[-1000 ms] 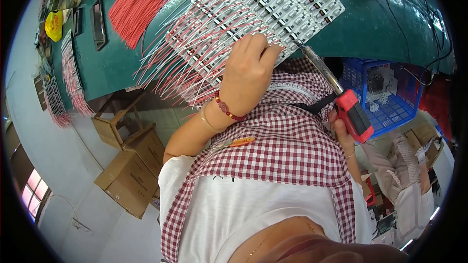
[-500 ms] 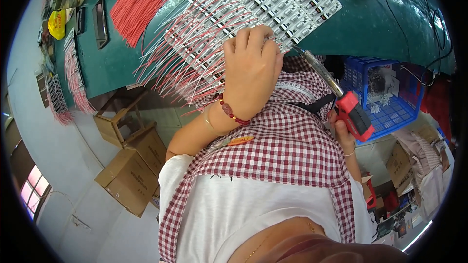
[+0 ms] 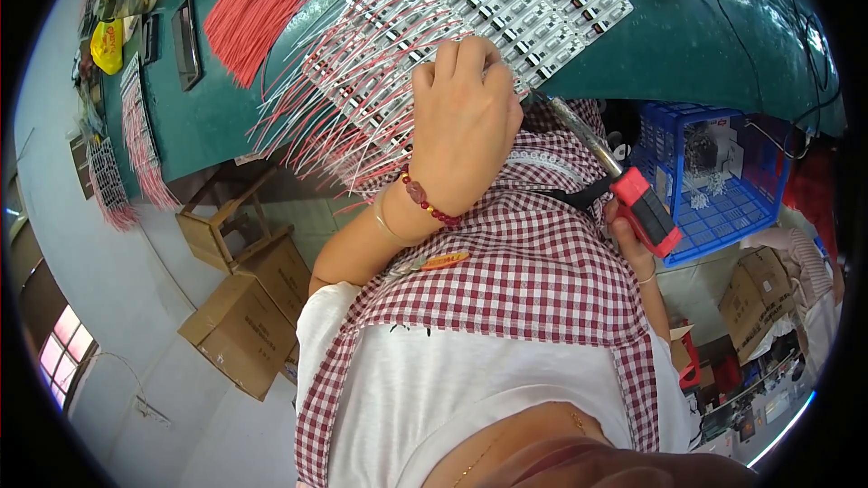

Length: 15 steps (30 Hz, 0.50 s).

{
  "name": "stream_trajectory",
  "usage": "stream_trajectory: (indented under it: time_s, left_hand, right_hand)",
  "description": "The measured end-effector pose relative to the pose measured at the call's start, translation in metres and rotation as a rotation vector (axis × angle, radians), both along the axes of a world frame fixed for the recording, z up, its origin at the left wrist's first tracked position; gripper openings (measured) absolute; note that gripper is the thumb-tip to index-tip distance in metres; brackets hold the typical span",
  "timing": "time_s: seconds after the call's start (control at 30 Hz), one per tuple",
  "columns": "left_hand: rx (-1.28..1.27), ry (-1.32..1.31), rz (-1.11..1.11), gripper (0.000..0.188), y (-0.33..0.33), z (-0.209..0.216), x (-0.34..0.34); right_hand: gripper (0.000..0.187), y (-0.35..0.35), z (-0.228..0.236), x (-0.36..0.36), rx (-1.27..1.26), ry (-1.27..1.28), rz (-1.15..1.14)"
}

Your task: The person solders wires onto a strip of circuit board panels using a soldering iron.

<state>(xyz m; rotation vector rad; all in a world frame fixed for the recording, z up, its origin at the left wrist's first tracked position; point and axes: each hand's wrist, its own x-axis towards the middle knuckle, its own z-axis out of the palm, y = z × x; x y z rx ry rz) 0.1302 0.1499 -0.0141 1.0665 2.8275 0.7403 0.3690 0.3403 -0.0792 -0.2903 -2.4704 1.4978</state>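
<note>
My left hand (image 3: 466, 122) is bent over the near edge of a panel of small circuit boards (image 3: 506, 4), its fingers curled together. Whatever the fingertips pinch is hidden beneath the hand. Red and white wires (image 3: 362, 81) fan out from the left part of the panel, beside and under this hand. In my right hand (image 3: 633, 244) is a soldering iron (image 3: 624, 185) with a red and black handle. Its metal barrel slants up and left, and the tip is close to the left fingertips at the panel's edge; I cannot tell whether it touches.
A bundle of red wires (image 3: 253, 18) and a dark phone (image 3: 186, 45) lie left on the green table (image 3: 669, 54). Wired strips (image 3: 140, 126) hang by its left edge. Right of me stands a blue plastic basket (image 3: 723, 217). Black cables (image 3: 800, 45) cross the table's right end. Cardboard boxes (image 3: 240, 334) stand lower left.
The soldering iron and my right hand have shifted a little to the left, bringing the tip nearer my left fingers. The left hand and the panel have moved only slightly.
</note>
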Motion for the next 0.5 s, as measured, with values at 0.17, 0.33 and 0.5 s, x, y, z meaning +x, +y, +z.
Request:
stream_trajectory:
  time_s: [0.17,0.33,0.5]
  left_hand:
    - [-0.036,-0.036,-0.022,0.010,0.002,-0.001,-0.004]
    - [-0.043,-0.016,-0.013,0.009,0.002,0.002,-0.004]
    - [-0.050,-0.010,-0.006,0.009,0.004,0.002,-0.005]
  right_hand:
    - [0.018,-0.003,0.004,0.005,-0.274,-0.104,-0.118]
    - [0.017,0.005,-0.003,0.000,0.058,0.034,0.066]
    - [0.021,-0.005,-0.007,0.010,-0.010,-0.071,-0.094]
